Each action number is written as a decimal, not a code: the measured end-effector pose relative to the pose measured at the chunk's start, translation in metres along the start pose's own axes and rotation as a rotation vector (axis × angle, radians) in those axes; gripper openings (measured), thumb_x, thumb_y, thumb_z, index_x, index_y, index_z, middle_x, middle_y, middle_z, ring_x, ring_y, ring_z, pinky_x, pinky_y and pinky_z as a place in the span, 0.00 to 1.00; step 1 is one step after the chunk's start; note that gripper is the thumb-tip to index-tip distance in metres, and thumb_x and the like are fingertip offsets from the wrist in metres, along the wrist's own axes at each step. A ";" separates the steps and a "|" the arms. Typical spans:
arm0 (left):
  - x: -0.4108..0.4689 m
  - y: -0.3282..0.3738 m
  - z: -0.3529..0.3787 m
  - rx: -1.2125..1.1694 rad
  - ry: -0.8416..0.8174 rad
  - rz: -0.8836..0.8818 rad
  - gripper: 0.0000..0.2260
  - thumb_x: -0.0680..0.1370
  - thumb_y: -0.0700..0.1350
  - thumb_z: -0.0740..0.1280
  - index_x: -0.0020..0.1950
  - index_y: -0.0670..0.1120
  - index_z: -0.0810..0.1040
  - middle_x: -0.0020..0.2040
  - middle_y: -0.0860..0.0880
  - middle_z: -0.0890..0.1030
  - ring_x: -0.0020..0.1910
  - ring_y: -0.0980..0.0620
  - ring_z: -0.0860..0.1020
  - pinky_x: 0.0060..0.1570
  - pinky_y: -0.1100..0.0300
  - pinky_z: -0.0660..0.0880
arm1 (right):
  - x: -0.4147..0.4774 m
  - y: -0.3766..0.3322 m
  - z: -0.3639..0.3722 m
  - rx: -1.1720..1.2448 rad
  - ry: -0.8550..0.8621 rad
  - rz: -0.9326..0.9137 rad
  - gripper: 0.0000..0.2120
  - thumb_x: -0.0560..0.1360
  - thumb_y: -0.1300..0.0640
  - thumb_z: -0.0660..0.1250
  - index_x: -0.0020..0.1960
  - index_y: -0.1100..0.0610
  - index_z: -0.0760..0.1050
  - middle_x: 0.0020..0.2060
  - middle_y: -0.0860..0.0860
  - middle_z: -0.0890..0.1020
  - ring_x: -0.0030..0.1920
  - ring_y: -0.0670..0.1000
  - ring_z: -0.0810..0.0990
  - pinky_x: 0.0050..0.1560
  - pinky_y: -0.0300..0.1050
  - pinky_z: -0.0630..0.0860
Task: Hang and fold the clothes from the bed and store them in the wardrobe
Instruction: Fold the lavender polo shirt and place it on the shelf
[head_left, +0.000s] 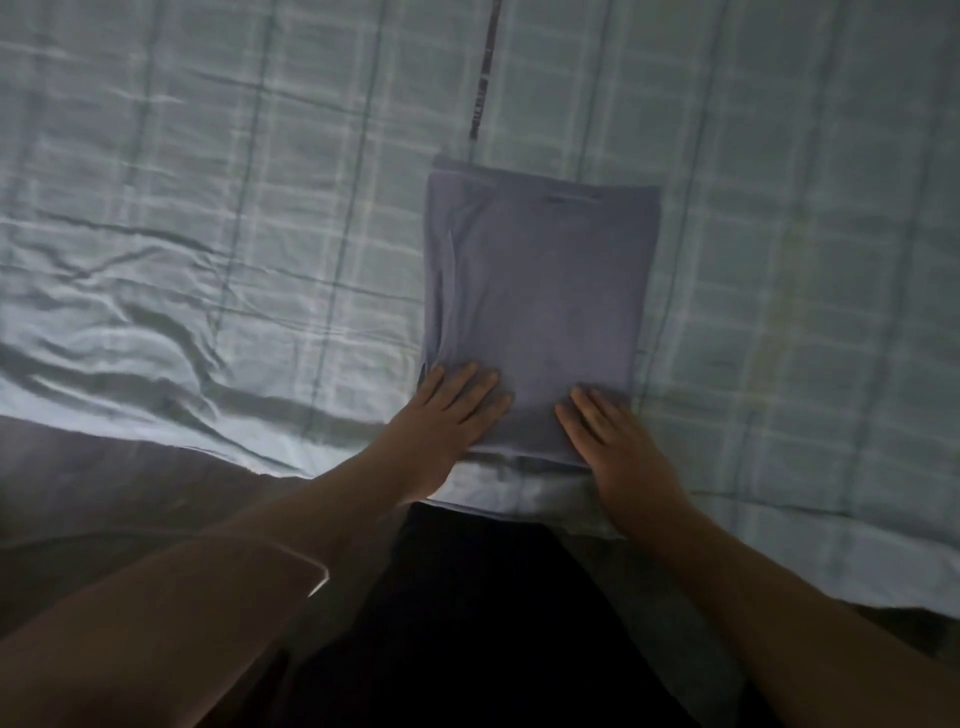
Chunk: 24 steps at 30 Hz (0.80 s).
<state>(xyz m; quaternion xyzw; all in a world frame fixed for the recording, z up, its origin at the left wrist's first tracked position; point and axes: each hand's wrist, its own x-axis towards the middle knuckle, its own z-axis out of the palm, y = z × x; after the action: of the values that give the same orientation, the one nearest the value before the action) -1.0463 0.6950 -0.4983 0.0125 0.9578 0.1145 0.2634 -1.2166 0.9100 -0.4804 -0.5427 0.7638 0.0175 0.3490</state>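
Note:
A grey-blue garment lies folded into a neat rectangle on the bed, near its front edge. My left hand rests flat on the garment's near left corner with straight fingers. My right hand lies flat on the near right corner, fingers straight too. Both hands press the near edge of the fold. No wardrobe or hanger is in view.
The bed wears a pale checked sheet, wrinkled at the left. A dark narrow strap or band lies on the sheet beyond the garment. The floor shows at lower left, and my dark trousers fill the bottom middle.

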 end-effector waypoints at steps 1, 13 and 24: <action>0.002 -0.003 -0.004 -0.021 -0.016 0.001 0.37 0.72 0.40 0.57 0.82 0.49 0.53 0.81 0.44 0.54 0.79 0.40 0.52 0.76 0.40 0.49 | 0.003 0.001 -0.003 0.020 -0.011 0.003 0.31 0.73 0.57 0.48 0.76 0.61 0.64 0.75 0.60 0.64 0.75 0.62 0.64 0.74 0.59 0.61; 0.030 -0.094 -0.148 -0.798 0.053 -0.216 0.06 0.72 0.44 0.66 0.42 0.56 0.78 0.37 0.56 0.79 0.38 0.62 0.77 0.35 0.69 0.68 | 0.031 0.043 -0.137 0.451 0.292 0.313 0.13 0.72 0.67 0.65 0.49 0.53 0.81 0.39 0.52 0.84 0.40 0.47 0.80 0.38 0.33 0.69; 0.135 -0.169 -0.164 -0.753 0.381 -0.449 0.09 0.75 0.42 0.71 0.54 0.50 0.77 0.47 0.52 0.80 0.42 0.55 0.77 0.39 0.69 0.67 | 0.149 0.088 -0.164 0.527 0.661 0.547 0.07 0.77 0.63 0.60 0.46 0.53 0.74 0.35 0.45 0.73 0.38 0.50 0.71 0.35 0.34 0.61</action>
<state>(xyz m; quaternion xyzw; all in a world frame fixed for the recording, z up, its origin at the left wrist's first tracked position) -1.2395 0.5065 -0.4672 -0.3124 0.8598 0.3943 0.0876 -1.4001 0.7576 -0.4694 -0.1925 0.9263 -0.2577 0.1961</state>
